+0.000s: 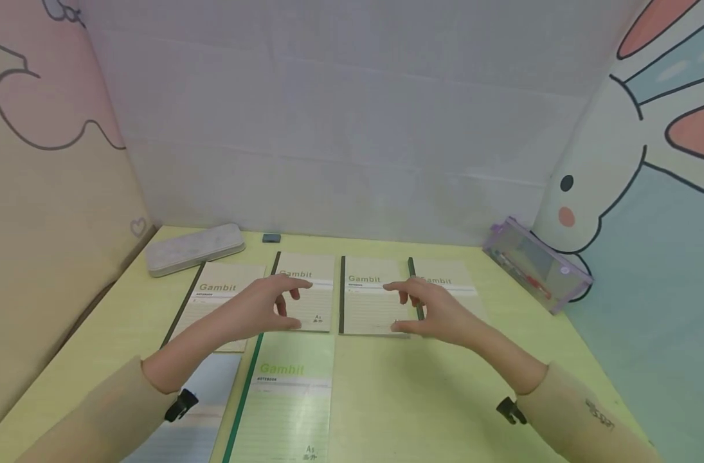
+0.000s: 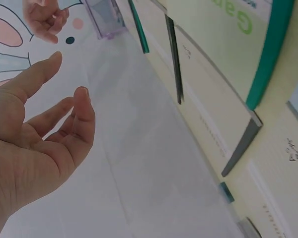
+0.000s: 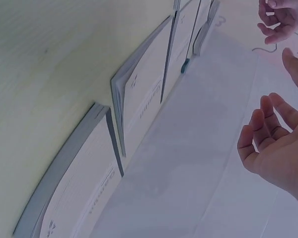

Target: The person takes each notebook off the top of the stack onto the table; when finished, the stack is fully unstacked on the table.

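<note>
Several "Gambit" notebooks lie on the yellow-green table point(image 1: 421, 399). A back row holds the second notebook point(image 1: 314, 302), the third notebook point(image 1: 366, 302) and one more at each end. A larger green-spined notebook point(image 1: 288, 399) lies in front. My left hand point(image 1: 285, 302) hovers over the second notebook with loosely bent fingers, holding nothing. My right hand point(image 1: 409, 308) hovers over the seam between the third and the fourth notebook point(image 1: 450, 280), also empty. The left wrist view shows the left hand point(image 2: 49, 114) with relaxed, spread fingers. In the right wrist view the right hand point(image 3: 278, 134) looks the same.
A grey pencil case point(image 1: 195, 247) and a small grey eraser point(image 1: 271, 238) lie at the back left. A clear purple pencil case point(image 1: 537, 263) leans at the back right. Cartoon-printed panels wall in the table. A pale blue notebook point(image 1: 204, 399) lies under my left forearm.
</note>
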Motion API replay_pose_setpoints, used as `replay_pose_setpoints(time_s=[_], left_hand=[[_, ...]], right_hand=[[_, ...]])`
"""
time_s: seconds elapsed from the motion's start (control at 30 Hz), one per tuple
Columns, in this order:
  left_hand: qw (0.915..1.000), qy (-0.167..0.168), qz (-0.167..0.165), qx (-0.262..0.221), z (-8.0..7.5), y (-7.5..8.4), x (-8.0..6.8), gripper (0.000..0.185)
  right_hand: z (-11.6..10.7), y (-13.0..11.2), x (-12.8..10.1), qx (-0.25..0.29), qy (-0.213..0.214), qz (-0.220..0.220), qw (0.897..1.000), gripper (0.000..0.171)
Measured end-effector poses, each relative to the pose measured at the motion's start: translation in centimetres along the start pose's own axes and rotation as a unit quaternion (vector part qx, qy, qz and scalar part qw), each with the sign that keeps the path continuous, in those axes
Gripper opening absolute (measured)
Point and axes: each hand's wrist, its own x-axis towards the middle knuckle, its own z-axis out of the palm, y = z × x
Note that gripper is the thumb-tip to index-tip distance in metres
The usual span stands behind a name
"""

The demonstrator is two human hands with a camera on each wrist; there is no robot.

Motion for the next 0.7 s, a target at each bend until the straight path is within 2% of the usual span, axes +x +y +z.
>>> replay_pose_setpoints(time_s=[0.17, 0.4, 0.53, 0.7], left_hand=[[0.9996, 0.005, 0.027, 0.011, 0.2, 1.6, 2.4, 0.064], [0.9977, -0.011, 0.064, -0.020, 1.3, 4.0, 5.9, 0.063], [0.9960, -0.008, 0.075, -0.048, 2.7, 5.0, 8.1, 0.062], [0.9942, 0.005, 0.075, -0.078, 5.2, 6.0, 10.5, 0.061]], right_hand=[[-1.4, 2.8, -0.5, -0.017, 0.043, -0.019, 0.999, 0.061], [-3.9, 6.7, -1.2, -0.031, 0.097, -0.027, 0.994, 0.060], [-4.9, 8.8, -1.8, -0.043, 0.118, -0.010, 0.992, 0.058], [-5.5, 11.3, -2.5, -0.045, 0.143, 0.026, 0.988, 0.057]])
